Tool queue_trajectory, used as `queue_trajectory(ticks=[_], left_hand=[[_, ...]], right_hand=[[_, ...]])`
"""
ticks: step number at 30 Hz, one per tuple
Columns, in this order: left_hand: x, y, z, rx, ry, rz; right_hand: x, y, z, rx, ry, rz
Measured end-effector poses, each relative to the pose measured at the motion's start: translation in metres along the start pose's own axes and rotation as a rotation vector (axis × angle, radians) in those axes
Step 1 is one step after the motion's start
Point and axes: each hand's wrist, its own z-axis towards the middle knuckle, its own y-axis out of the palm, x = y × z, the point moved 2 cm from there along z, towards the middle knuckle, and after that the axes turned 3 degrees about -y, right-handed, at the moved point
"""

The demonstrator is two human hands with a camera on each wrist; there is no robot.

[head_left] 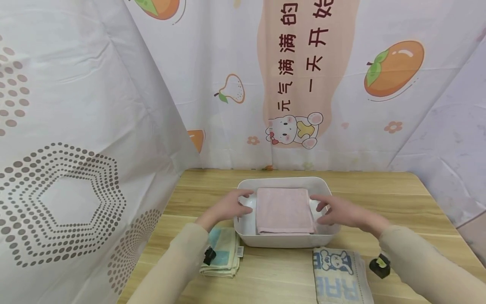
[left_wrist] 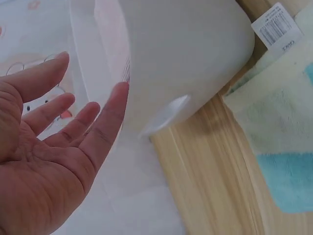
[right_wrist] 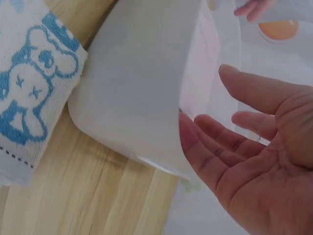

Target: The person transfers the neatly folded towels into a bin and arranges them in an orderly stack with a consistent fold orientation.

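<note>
A folded pink towel (head_left: 284, 211) lies flat inside a white plastic bin (head_left: 286, 241) in the head view. My left hand (head_left: 228, 205) is over the bin's left end, thumb and fingers spread apart, with nothing held. Over the right end hovers my right hand (head_left: 341, 212), its fingers loosely bent and likewise holding nothing. In the left wrist view, the left hand's fingers (left_wrist: 105, 120) are close to the bin's rim; whether they touch it I cannot tell. The right wrist view has the right hand's fingers (right_wrist: 203, 156) similarly near the rim.
A folded cream and turquoise towel (head_left: 223, 253) with a white tag (head_left: 240, 251) sits at the bin's front left. At its front right lies a blue and white patterned towel (head_left: 339, 276). Printed curtains (head_left: 212, 50) hang behind the wooden table (head_left: 265, 274).
</note>
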Motion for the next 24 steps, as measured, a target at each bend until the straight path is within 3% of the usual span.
queue_trajectory(ticks=[8,15,24], left_hand=[[-0.013,-0.015,-0.007,0.081,-0.047,-0.161],[-0.028,-0.021,-0.009,0.167,-0.081,-0.258],[-0.049,-0.015,-0.006,0.102,-0.161,-0.419]], right_hand=[[0.008,-0.016,-0.009,-0.03,-0.029,0.16],[0.02,-0.029,-0.019,-0.035,-0.06,0.232],[0.035,-0.038,-0.027,-0.038,-0.048,0.31]])
